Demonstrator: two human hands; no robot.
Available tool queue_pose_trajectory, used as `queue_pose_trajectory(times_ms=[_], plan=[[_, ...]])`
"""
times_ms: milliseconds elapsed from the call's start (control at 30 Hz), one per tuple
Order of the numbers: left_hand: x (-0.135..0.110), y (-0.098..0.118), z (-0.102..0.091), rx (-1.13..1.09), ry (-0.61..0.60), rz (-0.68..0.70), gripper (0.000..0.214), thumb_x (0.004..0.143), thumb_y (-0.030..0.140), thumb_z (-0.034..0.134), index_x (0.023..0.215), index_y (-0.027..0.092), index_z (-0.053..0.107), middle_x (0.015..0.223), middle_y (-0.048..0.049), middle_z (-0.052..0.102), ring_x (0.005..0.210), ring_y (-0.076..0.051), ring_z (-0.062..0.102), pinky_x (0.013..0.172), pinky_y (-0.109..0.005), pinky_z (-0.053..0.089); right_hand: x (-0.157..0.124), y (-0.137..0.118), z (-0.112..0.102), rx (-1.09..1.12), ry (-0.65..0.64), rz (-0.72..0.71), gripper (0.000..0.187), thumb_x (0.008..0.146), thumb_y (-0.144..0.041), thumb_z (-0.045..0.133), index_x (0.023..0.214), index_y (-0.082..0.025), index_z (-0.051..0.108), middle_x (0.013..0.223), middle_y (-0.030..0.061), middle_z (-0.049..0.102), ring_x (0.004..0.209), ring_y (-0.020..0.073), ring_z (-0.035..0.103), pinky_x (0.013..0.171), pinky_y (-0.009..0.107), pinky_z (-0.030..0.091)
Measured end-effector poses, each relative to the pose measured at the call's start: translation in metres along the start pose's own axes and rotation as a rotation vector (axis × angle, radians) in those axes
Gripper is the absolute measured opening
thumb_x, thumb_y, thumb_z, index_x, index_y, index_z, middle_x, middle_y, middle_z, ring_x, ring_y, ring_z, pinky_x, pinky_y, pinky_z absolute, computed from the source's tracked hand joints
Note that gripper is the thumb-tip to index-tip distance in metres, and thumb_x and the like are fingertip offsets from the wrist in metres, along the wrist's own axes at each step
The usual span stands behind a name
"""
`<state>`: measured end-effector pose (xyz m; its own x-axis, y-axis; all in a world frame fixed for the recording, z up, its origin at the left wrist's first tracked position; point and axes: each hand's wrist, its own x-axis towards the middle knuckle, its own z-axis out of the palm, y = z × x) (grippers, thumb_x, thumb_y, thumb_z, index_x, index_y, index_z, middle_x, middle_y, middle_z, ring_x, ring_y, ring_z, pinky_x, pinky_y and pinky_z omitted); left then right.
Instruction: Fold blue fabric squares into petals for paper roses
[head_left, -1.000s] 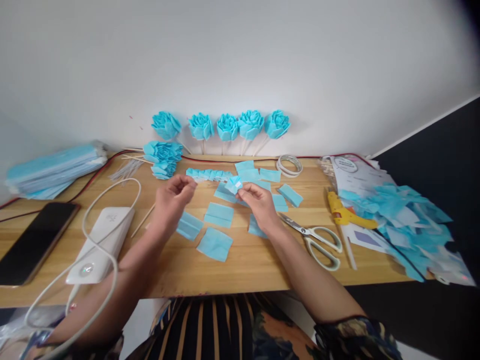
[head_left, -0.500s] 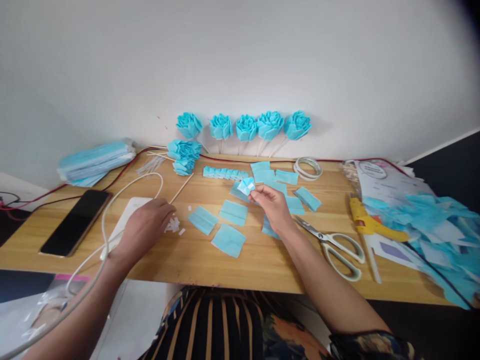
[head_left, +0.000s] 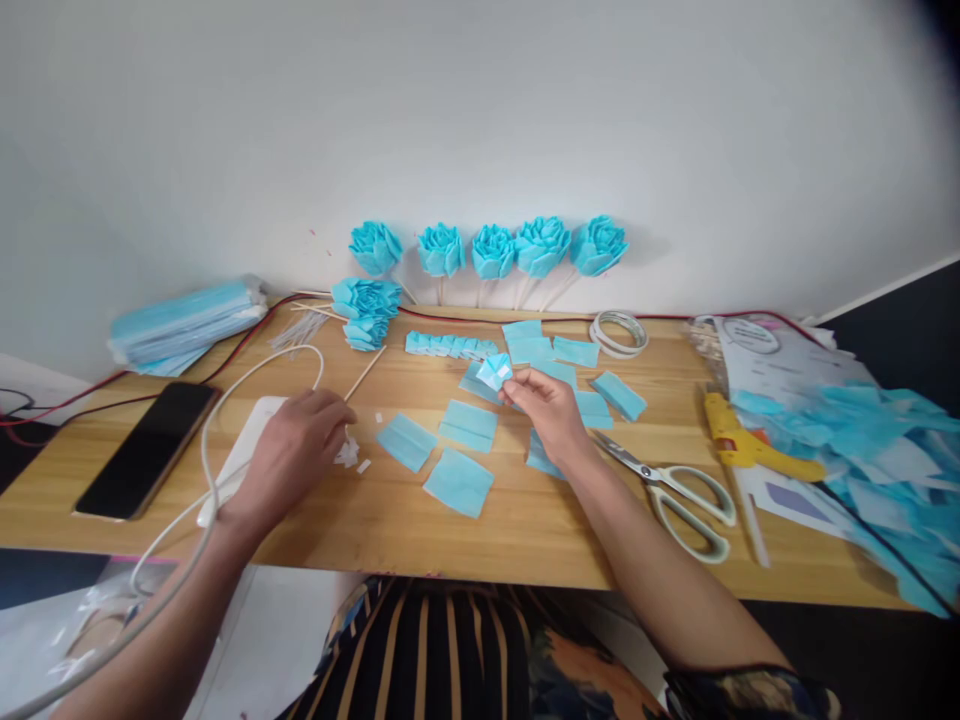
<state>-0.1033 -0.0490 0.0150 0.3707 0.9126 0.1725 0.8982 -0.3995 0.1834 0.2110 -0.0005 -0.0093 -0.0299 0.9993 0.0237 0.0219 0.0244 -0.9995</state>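
Observation:
My right hand (head_left: 550,408) pinches a folded blue fabric petal (head_left: 494,371), which has small white strips on its face, above the middle of the table. At the left, my left hand (head_left: 304,445) reaches over the white power bank (head_left: 244,440). Its fingertips are closed on a small white piece (head_left: 348,433) at the edge of a little pile of white pieces (head_left: 347,455). Flat blue fabric rectangles (head_left: 458,482) lie between and around my hands. Behind the petal runs a row of folded petals (head_left: 446,346).
Several blue fabric flowers (head_left: 493,252) on sticks lean against the wall. Scissors (head_left: 671,490), a yellow glue gun (head_left: 742,445), tape rolls (head_left: 618,334) and blue scraps (head_left: 885,460) lie to the right. A phone (head_left: 148,448), white cable (head_left: 208,430) and mask pack (head_left: 187,322) are left.
My left fingers have closed in at the pile, and a white piece now shows at their tips. My right hand keeps the petal in nearly the same place.

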Motion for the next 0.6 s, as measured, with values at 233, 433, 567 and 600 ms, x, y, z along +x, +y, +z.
queue_pose_trajectory(times_ms=[233, 433, 567, 600], plan=[[-0.016, 0.036, 0.016, -0.197, -0.015, 0.225, 0.029, 0.091, 0.009, 0.043, 0.107, 0.015, 0.066, 0.107, -0.0110, 0.071, 0.098, -0.024, 0.064, 0.087, -0.039, 0.053, 0.000, 0.000, -0.001, -0.003, 0.006, 0.005, 0.018, 0.075, -0.037, 0.068, 0.069, -0.020, 0.065, 0.069, -0.0005, 0.068, 0.070, 0.0145, 0.059, 0.074, 0.030, 0.046], [-0.004, 0.062, 0.033, -0.248, -0.023, 0.177, 0.032, 0.090, 0.006, 0.041, 0.108, 0.014, 0.066, 0.115, -0.0132, 0.069, 0.108, -0.026, 0.063, 0.093, -0.043, 0.053, -0.001, 0.000, -0.001, -0.010, -0.009, -0.010, 0.019, 0.076, -0.038, 0.067, 0.069, -0.021, 0.064, 0.071, 0.0003, 0.068, 0.071, 0.0154, 0.059, 0.075, 0.030, 0.047], [0.009, 0.074, 0.034, -0.321, 0.007, 0.162, 0.036, 0.088, 0.004, 0.040, 0.108, 0.016, 0.067, 0.123, -0.0132, 0.066, 0.112, -0.025, 0.063, 0.095, -0.041, 0.052, -0.001, 0.000, -0.001, 0.009, -0.005, 0.002, 0.019, 0.076, -0.038, 0.068, 0.071, -0.020, 0.065, 0.071, 0.0003, 0.068, 0.070, 0.0153, 0.059, 0.072, 0.030, 0.046], [0.012, 0.076, 0.032, -0.351, 0.049, 0.144, 0.035, 0.088, 0.004, 0.040, 0.107, 0.017, 0.067, 0.124, -0.0131, 0.065, 0.113, -0.024, 0.062, 0.096, -0.040, 0.051, -0.002, -0.001, -0.001, 0.012, -0.009, 0.000, 0.018, 0.076, -0.038, 0.067, 0.071, -0.020, 0.065, 0.071, 0.0002, 0.068, 0.070, 0.0152, 0.059, 0.071, 0.029, 0.046]])
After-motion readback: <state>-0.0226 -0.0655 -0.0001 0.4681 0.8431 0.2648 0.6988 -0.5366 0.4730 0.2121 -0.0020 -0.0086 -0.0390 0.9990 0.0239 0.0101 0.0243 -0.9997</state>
